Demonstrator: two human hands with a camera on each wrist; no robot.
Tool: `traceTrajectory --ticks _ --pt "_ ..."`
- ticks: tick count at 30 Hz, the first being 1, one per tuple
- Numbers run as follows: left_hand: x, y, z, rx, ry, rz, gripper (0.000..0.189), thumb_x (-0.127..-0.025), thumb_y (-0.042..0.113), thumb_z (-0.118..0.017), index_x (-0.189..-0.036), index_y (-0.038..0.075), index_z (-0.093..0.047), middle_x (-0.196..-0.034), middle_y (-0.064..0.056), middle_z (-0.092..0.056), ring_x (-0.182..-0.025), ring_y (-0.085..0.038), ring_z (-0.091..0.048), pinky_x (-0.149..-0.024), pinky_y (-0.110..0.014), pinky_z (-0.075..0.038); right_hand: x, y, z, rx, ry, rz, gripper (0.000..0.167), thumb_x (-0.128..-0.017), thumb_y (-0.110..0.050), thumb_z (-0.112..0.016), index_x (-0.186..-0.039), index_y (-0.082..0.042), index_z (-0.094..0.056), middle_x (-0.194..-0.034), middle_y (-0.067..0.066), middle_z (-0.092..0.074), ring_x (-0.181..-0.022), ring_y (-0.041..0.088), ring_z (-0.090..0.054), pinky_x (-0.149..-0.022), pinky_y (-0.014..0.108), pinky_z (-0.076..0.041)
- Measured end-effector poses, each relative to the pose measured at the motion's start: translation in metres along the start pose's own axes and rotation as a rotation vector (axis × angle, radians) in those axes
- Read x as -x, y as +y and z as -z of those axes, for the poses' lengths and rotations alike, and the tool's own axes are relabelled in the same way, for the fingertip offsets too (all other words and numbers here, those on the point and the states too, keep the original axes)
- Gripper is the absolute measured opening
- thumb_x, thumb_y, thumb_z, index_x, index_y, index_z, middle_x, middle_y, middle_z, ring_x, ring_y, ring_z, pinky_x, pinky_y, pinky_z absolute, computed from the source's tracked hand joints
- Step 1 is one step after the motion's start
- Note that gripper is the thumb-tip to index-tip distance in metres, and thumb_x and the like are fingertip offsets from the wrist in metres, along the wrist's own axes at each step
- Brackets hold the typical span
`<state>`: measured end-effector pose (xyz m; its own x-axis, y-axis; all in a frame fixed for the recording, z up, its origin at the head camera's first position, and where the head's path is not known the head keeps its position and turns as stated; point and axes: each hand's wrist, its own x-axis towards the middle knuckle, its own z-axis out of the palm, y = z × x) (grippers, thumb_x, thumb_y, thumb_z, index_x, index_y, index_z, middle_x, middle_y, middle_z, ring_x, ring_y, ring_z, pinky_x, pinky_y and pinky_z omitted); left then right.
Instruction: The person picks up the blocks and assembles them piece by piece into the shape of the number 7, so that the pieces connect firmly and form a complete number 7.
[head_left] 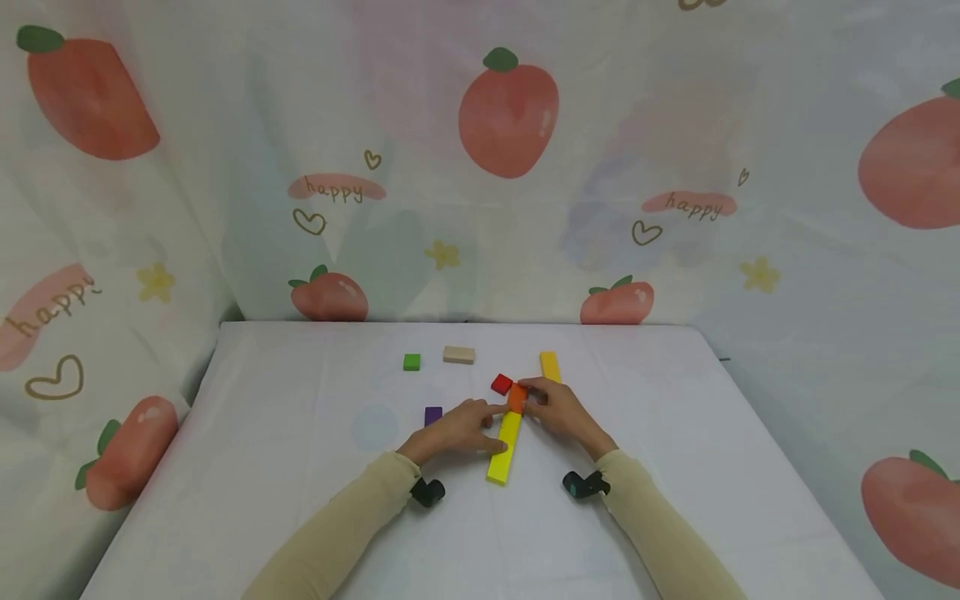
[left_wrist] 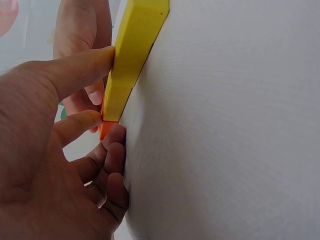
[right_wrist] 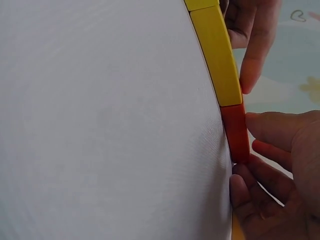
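Observation:
An orange block point(head_left: 517, 397) lies end to end with a yellow strip point(head_left: 501, 460) on the white table. A seam across the yellow strip point(right_wrist: 216, 55) in the right wrist view suggests two yellow blocks. My right hand point(head_left: 562, 412) pinches the orange block, thumb at its side and fingers round its far end. With extended thumb and index finger, my left hand point(head_left: 461, 427) touches the strip: the thumb rests on yellow, the index finger near the yellow-orange joint. Its other fingers are bent beneath. Just left of the orange block is a red block point(head_left: 502, 383).
Behind my right hand lies another yellow block point(head_left: 550, 365), partly covered. A purple block point(head_left: 432, 415) sits beyond my left wrist. Farther back are a green block point(head_left: 412, 362) and a plain wooden block point(head_left: 459, 355). Patterned cloth point(head_left: 510, 233) hangs behind the table.

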<state>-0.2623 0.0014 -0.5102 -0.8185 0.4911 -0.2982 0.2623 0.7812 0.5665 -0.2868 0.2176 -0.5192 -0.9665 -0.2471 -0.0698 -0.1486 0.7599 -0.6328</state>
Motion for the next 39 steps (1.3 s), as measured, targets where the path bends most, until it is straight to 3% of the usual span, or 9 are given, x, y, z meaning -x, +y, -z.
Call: traceTrajectory --ticks 7,15,26,39 --pt "-0.002 -0.002 -0.002 -0.004 0.003 -0.013 0.070 -0.084 0.045 -0.075 -0.147 0.036 -0.045 -0.103 0.003 -0.057 -0.096 -0.013 -0.049 -0.081 -0.027 -0.051 0.000 0.000 0.002 -0.012 0.004 -0.018 0.045 -0.093 -0.020 -0.067 -0.137 -0.020 -0.057 -0.128 0.005 -0.063 -0.105 0.022 -0.059 -0.096 0.041 -0.053" --pt "-0.001 -0.001 -0.003 0.001 -0.003 -0.025 0.071 -0.083 0.045 -0.075 -0.146 0.036 -0.045 -0.103 0.002 -0.057 -0.095 -0.013 -0.049 -0.079 -0.027 -0.050 0.003 -0.003 0.007 -0.040 -0.007 -0.048 0.046 -0.094 -0.018 -0.066 -0.138 -0.020 -0.056 -0.130 0.007 -0.062 -0.110 0.025 -0.061 -0.096 0.042 -0.053" --pt "0.000 -0.002 -0.001 -0.006 0.015 -0.023 0.070 -0.083 0.044 -0.076 -0.146 0.035 -0.046 -0.103 0.002 -0.057 -0.096 -0.014 -0.048 -0.079 -0.028 -0.049 0.003 -0.011 0.028 -0.066 0.049 0.057 0.041 -0.096 -0.015 -0.062 -0.136 -0.007 -0.056 -0.134 0.016 -0.060 -0.119 0.033 -0.060 -0.100 0.049 -0.050" --pt "-0.001 -0.003 -0.004 -0.002 0.019 -0.019 0.070 -0.083 0.044 -0.075 -0.146 0.037 -0.045 -0.103 0.003 -0.057 -0.095 -0.012 -0.048 -0.078 -0.027 -0.049 0.000 -0.003 0.043 -0.094 0.119 0.040 0.040 -0.096 -0.019 -0.063 -0.133 -0.005 -0.057 -0.134 0.016 -0.060 -0.119 0.033 -0.060 -0.099 0.047 -0.051"
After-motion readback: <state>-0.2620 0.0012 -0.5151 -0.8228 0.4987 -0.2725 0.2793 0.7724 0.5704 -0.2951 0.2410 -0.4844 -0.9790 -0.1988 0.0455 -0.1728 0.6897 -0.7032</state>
